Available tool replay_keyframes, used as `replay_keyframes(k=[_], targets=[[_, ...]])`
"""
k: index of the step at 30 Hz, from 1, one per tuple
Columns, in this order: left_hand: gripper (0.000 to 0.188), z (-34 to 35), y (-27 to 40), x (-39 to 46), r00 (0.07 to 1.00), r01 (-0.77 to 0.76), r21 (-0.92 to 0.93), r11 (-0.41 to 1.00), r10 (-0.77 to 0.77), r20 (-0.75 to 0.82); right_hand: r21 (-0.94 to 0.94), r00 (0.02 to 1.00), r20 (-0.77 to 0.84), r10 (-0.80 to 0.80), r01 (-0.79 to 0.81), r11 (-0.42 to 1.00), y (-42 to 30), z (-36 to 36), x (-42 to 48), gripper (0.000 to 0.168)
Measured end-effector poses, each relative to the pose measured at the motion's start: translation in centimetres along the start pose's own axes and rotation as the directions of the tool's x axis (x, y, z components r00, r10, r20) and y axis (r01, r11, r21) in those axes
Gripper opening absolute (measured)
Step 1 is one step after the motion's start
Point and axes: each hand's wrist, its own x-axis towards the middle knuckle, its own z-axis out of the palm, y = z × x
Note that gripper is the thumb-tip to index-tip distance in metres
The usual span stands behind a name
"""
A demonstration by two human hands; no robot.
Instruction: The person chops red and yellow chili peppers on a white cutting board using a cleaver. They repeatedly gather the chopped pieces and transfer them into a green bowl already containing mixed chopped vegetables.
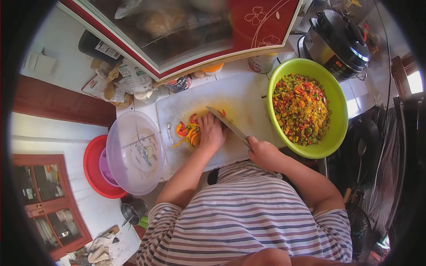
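Observation:
A white cutting board [244,96] lies on the tiled counter before me, stained yellow at its middle. My right hand [264,153] grips the handle of a kitchen knife [231,126], whose blade slants up and left over the board. Flat on the board beside the blade, my left hand [211,132] presses on peppers, its fingertips close to the blade; what lies under the palm is hidden. Red and yellow chili peppers [190,132] are heaped left of that hand. A few red bits [223,113] lie just beyond the knife. To the right, a green plastic basin [272,124] holds chopped red, yellow and green peppers.
An empty translucent basin [114,149] overlaps a red basin [91,166] at the left. A red-framed cabinet [263,30] stands behind the board, with jars and bags beside it. An electric pressure cooker [336,46] stands at the back right, and a dark wok [361,143] is at the right.

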Motion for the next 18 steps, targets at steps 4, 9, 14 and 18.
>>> replay_keyframes(k=[4, 9, 14, 18], targets=[[0.06, 0.4, -0.5, 0.0, 1.0, -0.015, 0.066, 0.998, 0.016, -0.017, 0.026, 0.999, -0.047, 0.006, -0.005, 1.0, -0.2, 0.8, 1.8, 0.023], [0.069, -1.7, 0.4, 0.0, 0.997, 0.011, 0.045, 0.999, -0.014, 0.072, 0.179, 0.995, -0.1, -0.024, 0.041, 0.983, 0.4, 0.3, 1.7, 0.027], [0.072, -2.6, 0.3, -0.8, 1.0, -0.011, 0.181, 0.983, 0.007, 0.019, 0.36, 0.996, -0.088, 0.017, 0.015, 0.933, 1.4, 0.1, 1.1, 0.028], [0.067, -1.4, -0.1, -1.1, 1.0, -0.003, 0.166, 0.986, 0.003, -0.001, 0.183, 0.994, -0.106, -0.034, 0.053, 0.982, 0.2, -0.2, -0.8, 0.028]])
